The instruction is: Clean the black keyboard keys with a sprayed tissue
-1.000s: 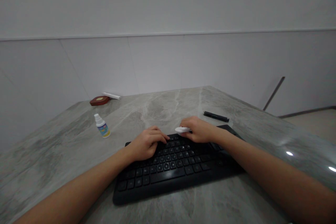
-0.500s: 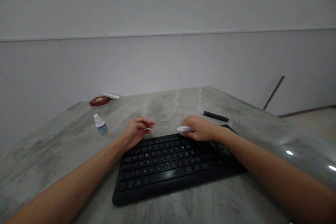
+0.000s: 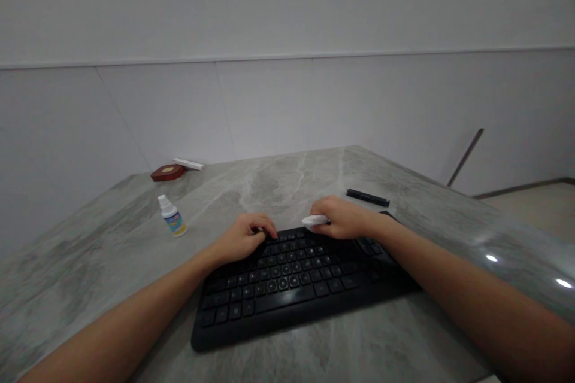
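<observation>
A black keyboard (image 3: 287, 296) lies slightly tilted on the grey marbled table. My left hand (image 3: 245, 237) rests palm down over its upper left part. Its fingers are bent, with a gap by the thumb, and the fingertips touch the top row of keys near the back edge. Over the keyboard's upper right part, my right hand (image 3: 344, 218) is closed around a folded white tissue (image 3: 314, 221), one end of which sticks out to the left. That hand and forearm hide some of the keys below.
A small white spray bottle (image 3: 172, 217) with a coloured label stands at the left. Farther back are a reddish-brown box (image 3: 168, 172) and a flat white object (image 3: 188, 164). A black pen-like object (image 3: 367, 197) lies behind my right hand. A wall (image 3: 278, 108) borders the table (image 3: 260, 185).
My left hand has come down and to the right, from hovering by the keyboard's back left edge onto its keys. My right hand stays almost in place with the tissue.
</observation>
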A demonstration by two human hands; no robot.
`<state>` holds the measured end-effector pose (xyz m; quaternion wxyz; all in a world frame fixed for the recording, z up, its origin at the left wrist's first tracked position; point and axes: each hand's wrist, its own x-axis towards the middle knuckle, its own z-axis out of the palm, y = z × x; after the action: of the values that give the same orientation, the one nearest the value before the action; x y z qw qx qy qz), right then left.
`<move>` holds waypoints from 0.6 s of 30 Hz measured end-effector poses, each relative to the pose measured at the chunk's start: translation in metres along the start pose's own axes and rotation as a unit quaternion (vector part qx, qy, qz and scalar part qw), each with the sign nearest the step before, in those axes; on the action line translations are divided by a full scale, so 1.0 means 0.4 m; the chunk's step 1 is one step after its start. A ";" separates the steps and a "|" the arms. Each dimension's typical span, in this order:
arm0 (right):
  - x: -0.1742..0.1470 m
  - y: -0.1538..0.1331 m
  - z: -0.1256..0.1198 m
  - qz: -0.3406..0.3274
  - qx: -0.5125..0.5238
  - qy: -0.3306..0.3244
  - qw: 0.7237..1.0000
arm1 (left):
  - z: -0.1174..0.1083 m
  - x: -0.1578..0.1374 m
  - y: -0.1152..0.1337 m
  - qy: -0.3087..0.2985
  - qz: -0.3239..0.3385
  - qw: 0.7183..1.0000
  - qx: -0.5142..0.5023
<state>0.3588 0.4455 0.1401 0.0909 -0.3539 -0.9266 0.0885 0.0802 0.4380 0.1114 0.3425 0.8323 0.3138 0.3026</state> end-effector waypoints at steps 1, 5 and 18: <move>0.000 -0.001 0.000 0.008 0.001 0.006 1.000 | 0.000 0.000 0.003 -0.005 0.007 1.000 0.010; 0.000 -0.001 0.003 0.005 -0.004 0.027 1.000 | -0.002 0.001 -0.001 -0.012 0.017 0.999 0.034; 0.001 0.003 0.002 0.009 0.020 -0.005 1.000 | -0.003 0.001 0.005 -0.018 0.002 0.998 0.056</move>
<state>0.3591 0.4465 0.1389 0.0925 -0.3598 -0.9219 0.1100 0.0803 0.4374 0.1138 0.3003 0.8562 0.3224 0.2699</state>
